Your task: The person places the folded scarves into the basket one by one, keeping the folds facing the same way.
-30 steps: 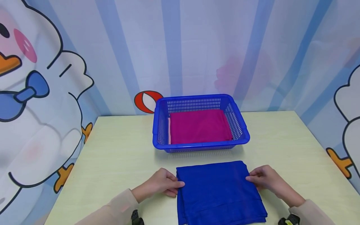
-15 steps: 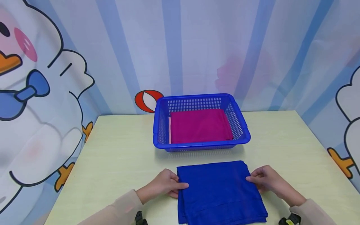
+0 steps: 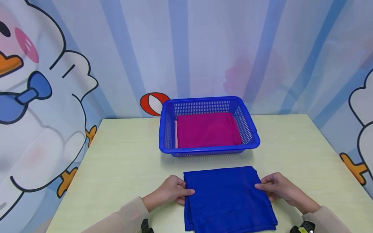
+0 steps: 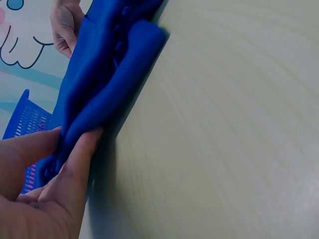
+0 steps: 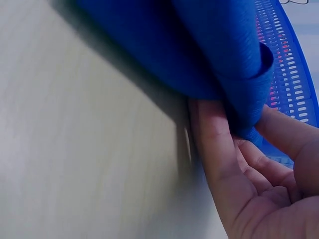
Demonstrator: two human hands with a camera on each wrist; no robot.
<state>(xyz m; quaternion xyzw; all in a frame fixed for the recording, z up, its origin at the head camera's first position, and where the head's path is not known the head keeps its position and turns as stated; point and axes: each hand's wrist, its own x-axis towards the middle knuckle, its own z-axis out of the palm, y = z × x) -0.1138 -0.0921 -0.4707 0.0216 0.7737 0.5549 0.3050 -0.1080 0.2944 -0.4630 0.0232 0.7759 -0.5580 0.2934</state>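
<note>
A folded blue cloth [image 3: 227, 200] lies in layers on the table, at the front in the head view. My left hand [image 3: 173, 190] pinches its left edge, thumb on top and fingers tucked below. In the left wrist view, the thumb [image 4: 37, 144] and a finger press the stacked folds between them. At the opposite edge my right hand [image 3: 278, 187] pinches the cloth the same way. The right wrist view shows its fingers [image 5: 219, 144] reaching under the rolled folds, their tips partly hidden.
Behind the cloth stands a blue plastic basket [image 3: 209, 150] with slotted walls. Inside it lies a folded magenta cloth [image 3: 208, 131], with a pale pink edge [image 3: 176, 134] showing at its left. The pale table [image 3: 125, 155] backs onto a printed curtain [image 3: 204, 48].
My left hand has shifted slightly right, its thumb lying further over the cloth's edge. My right hand and the cloth have barely moved.
</note>
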